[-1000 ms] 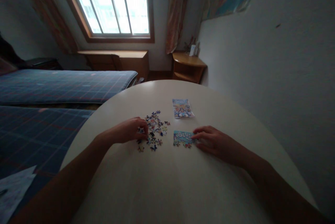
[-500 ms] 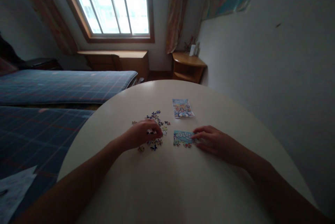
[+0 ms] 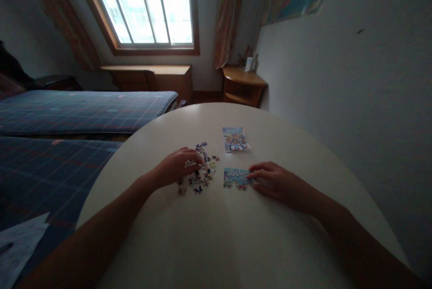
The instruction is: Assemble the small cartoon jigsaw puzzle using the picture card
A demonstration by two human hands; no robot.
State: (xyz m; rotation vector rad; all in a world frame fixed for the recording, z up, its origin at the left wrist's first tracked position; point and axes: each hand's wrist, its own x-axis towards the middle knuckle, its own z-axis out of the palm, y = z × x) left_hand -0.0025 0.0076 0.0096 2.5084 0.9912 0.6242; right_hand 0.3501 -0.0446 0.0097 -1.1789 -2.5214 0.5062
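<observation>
the white tabletop (image 3: 209, 235) curves to its far edge well past the picture sheet (image 3: 235, 139), and a strip of it parts the loose puzzle pieces (image 3: 205, 173) from the joined section (image 3: 235, 176). one sheet, one section; the pieces are too jumbled to count. my right hand (image 3: 275, 182) rests, fingers apart, on the section's right end; my left hand (image 3: 176, 166) curls over the pieces, whether pinching one i cannot tell.
</observation>
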